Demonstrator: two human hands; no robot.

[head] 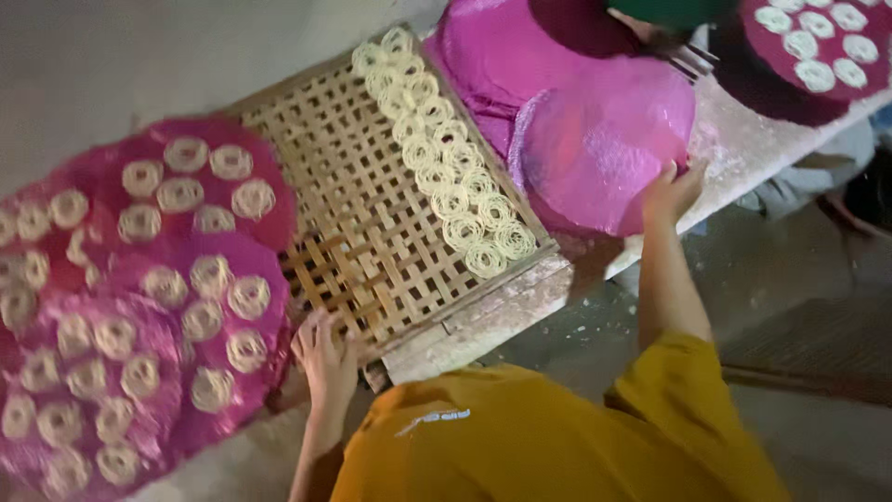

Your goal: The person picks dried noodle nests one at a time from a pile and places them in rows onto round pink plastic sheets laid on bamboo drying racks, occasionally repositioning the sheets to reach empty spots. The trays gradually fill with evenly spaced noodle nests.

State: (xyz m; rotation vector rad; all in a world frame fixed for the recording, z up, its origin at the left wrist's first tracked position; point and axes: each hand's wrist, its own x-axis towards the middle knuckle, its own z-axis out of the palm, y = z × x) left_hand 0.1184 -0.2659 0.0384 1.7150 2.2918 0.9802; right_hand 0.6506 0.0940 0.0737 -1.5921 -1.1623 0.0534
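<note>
Surface: a pale, flour-dusted work table runs across the view from lower left to upper right; grey floor below it, dim light

Tray: a woven bamboo lattice tray lies on the table, tilted in the view; its near edge overhangs the table's rim

Spirals on tray: two close rows of pale dough spirals run along the tray's right side; the rest of the lattice is bare

Left hand: the left hand rests on the tray's near corner, fingers curled loosely over the frame; whether it grips or only touches I cannot tell

Right hand: the right hand reaches out on a bare arm, fingers spread, fingertips on the near edge of a bare pink round mat; not closed around it

Pink mats, left: several overlapping pink mats loaded with dough spirals sit just beside the tray, touching its left edge

Pink mats, far: more bare pink mats lie stacked beyond the one touched; a dark red one with spirals sits at the top right corner

Clothing: a mustard-yellow garment fills the lower middle
</note>
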